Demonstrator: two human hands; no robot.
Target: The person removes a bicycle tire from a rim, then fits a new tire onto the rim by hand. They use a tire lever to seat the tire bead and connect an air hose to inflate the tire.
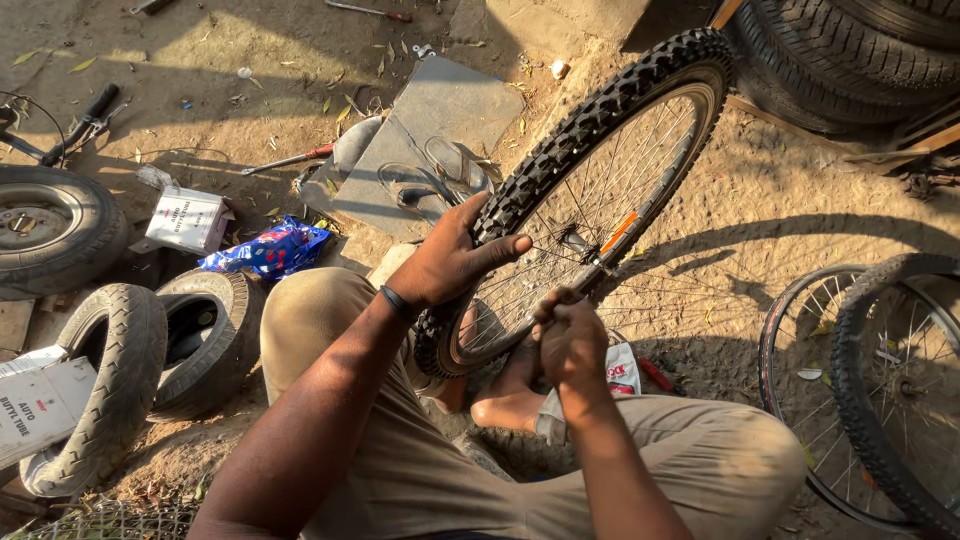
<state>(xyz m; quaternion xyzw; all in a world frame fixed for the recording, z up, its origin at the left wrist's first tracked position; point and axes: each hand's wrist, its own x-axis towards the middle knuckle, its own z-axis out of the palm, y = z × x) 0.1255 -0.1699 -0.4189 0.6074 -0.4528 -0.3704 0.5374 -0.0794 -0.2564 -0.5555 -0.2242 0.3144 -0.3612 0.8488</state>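
Note:
A bicycle wheel (600, 170) with a knobby black tyre and thin spokes stands tilted on the sandy ground in front of me. My left hand (450, 262) wraps over the tyre's near edge and grips it. My right hand (570, 335) is closed with the fingers bunched near the rim at the wheel's lower part; what it pinches is too small to tell. My bare foot (505, 405) rests under the wheel, between my knees in tan trousers.
Small tyres (120, 380) and a wheel (50, 225) lie at the left with white boxes (185, 218) and a blue wrapper (270, 248). A grey slab with sandals (430, 150) sits ahead. Another bicycle wheel (880, 390) lies at the right, large tyres (850, 50) behind.

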